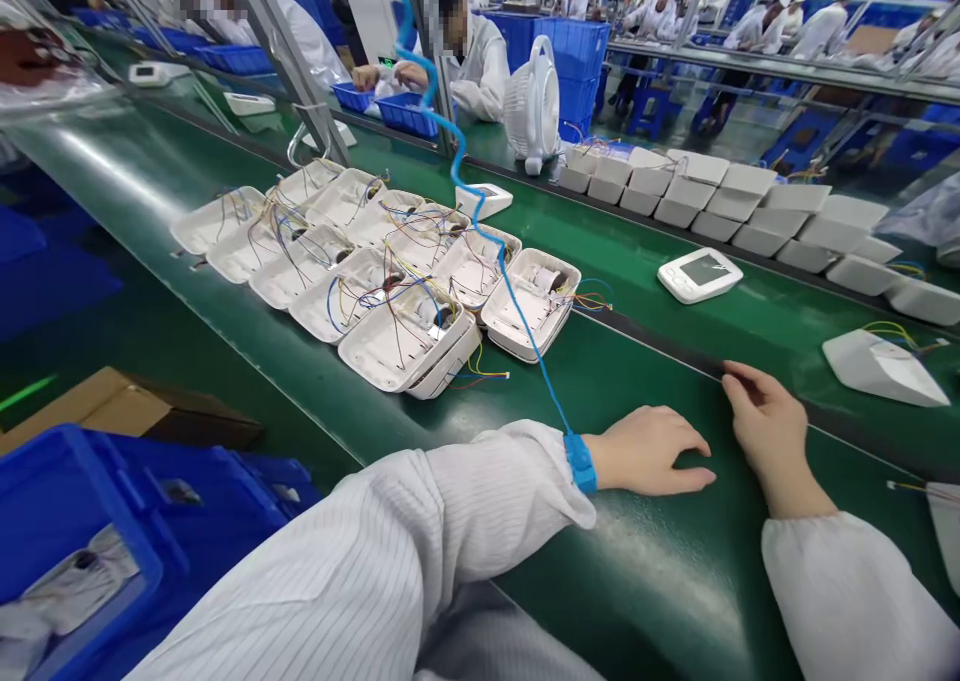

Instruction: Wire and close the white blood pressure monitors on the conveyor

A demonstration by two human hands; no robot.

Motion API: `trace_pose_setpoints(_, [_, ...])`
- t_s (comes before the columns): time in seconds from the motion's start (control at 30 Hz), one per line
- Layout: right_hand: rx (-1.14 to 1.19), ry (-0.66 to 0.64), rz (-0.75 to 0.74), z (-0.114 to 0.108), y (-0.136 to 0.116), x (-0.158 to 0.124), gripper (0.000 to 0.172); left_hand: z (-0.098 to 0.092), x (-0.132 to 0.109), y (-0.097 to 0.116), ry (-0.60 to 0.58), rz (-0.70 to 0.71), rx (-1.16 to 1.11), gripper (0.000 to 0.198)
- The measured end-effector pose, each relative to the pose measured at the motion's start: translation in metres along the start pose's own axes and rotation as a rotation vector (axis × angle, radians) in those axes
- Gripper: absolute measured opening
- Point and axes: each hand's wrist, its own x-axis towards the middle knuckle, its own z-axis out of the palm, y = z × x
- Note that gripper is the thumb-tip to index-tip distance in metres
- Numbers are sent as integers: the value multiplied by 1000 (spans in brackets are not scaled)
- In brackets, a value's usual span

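My left hand (654, 451) is above the green work surface, thumb and fingers apart and nothing between them. A blue wrist strap (580, 462) with a coiled blue cord (517, 306) is around that wrist. Facing it, my right hand (770, 431) is at the dark strip along the conveyor's edge, its fingers loosely bent, with a small gap to the thumb and nothing visible in it. To the left of my hands stand stacked white plastic housings (382, 346) with coloured wires. Beyond my hands, a white device with a display (699, 275) lies on the green belt.
Wired white housings (885, 366) lie at the right, and a long row of white casings (742, 206) lines the far side. A white fan (533, 106) stands beyond the belt. Blue bins (142, 561) are at lower left. Co-workers sit opposite.
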Motion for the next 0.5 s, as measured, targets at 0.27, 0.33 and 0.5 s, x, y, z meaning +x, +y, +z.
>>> trace_pose_setpoints(0.27, [-70, 265, 247, -33, 48, 78, 79, 5, 2, -5, -4, 55, 26, 38])
trace_pose_setpoints(0.33, [-17, 263, 375, -38, 57, 101, 102, 5, 2, -5, -8, 63, 28, 37])
trace_pose_setpoints(0.5, [145, 267, 325, -34, 78, 128, 79, 3, 2, -4, -4, 64, 33, 36])
